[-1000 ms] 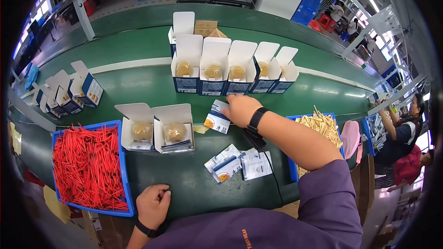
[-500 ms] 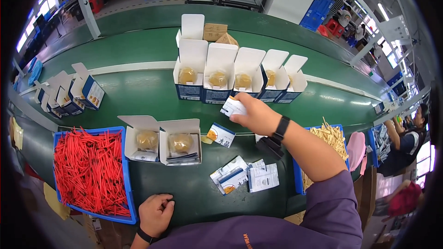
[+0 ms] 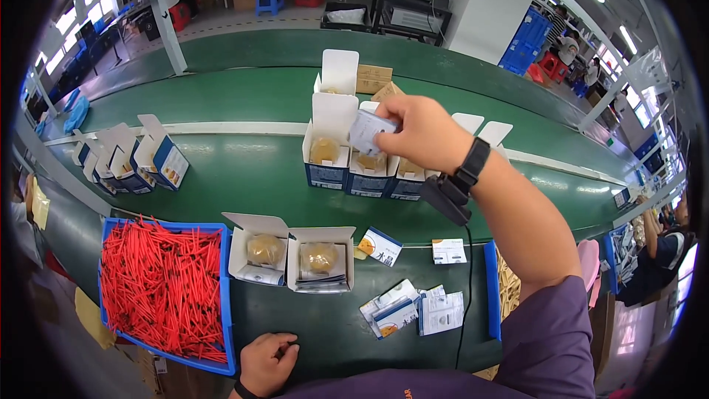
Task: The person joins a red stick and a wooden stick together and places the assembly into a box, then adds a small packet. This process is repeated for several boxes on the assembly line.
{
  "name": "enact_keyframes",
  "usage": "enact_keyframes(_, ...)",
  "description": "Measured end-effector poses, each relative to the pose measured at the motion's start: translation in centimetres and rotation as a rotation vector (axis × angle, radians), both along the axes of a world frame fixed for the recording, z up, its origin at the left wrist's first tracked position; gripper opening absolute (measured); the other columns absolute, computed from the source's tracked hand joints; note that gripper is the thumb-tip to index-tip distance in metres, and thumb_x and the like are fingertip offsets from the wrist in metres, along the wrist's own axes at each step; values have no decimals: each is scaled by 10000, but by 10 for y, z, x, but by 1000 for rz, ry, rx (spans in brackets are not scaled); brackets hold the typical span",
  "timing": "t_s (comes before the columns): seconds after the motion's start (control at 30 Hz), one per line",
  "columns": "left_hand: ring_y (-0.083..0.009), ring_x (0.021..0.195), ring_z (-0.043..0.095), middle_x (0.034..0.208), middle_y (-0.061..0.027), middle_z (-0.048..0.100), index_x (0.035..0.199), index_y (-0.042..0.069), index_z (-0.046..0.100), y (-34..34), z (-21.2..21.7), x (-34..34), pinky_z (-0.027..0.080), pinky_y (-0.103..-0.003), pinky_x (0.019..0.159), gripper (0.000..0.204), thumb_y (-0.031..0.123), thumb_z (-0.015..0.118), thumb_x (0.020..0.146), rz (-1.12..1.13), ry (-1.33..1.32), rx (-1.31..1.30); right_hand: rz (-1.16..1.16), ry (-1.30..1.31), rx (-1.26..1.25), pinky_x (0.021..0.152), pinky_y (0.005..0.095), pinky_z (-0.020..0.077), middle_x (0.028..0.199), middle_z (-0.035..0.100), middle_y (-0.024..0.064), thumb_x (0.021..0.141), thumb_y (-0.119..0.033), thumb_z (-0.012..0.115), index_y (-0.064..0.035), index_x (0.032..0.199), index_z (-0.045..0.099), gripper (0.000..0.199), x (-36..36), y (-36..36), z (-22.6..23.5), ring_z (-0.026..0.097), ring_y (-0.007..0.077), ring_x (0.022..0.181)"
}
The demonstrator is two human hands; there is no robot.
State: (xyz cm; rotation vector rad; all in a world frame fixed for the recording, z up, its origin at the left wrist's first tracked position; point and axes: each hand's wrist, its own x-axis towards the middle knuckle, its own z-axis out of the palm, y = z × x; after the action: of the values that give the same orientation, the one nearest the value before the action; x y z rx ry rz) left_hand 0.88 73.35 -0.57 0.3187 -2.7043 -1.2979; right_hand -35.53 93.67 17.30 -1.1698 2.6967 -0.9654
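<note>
A blue tray (image 3: 225, 303) of thin red sticks (image 3: 159, 288) is seen at the near left edge of the green conveyor belt (image 3: 244, 177). The left hand (image 3: 267, 360) is rested on the belt's near edge, fingers curled loosely together, nothing gripped. Just beyond it, two open white cartons (image 3: 292, 255) are laid side by side, each holding a round yellowish item wrapped in clear film. Small blue-and-white leaflets (image 3: 410, 310) are scattered flat to their right.

Farther across the belt, a row of open blue-and-white cartons (image 3: 354, 166) is stood with flaps raised. Over that row a small folded leaflet (image 3: 367, 131) is pinched in the right hand (image 3: 421, 133), thumb below and fingers above; its long axis is tilted down-left toward the cartons, and its far end is covered by the fingers. The cartons on the right of the row are hidden behind the wrist, where a black band (image 3: 471, 165) and a black device (image 3: 443, 198) with a cable are worn. A second blue tray (image 3: 492, 303) is largely hidden by the purple sleeve (image 3: 561, 340).
</note>
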Motion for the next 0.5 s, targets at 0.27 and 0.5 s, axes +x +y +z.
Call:
enact_keyframes(0.27,-216,613,637,736,-84,658,963,54,761,-1,5,-2,503,-316,569,181,96,787,788,-8,-12,28,53,250,-11,735,394,562,844,717,146,896,-194,701,-26,1014,703,206,-18,-48,-14,709,280,782)
enact_keyframes(0.5,-207,599,636,737,-79,659,968,67,764,-3,1,1,508,-312,564,183,108,793,793,-24,11,12,157,480,397,792,454,557,870,742,147,925,-287,629,-106,957,745,218,-22,-101,-51,717,344,855)
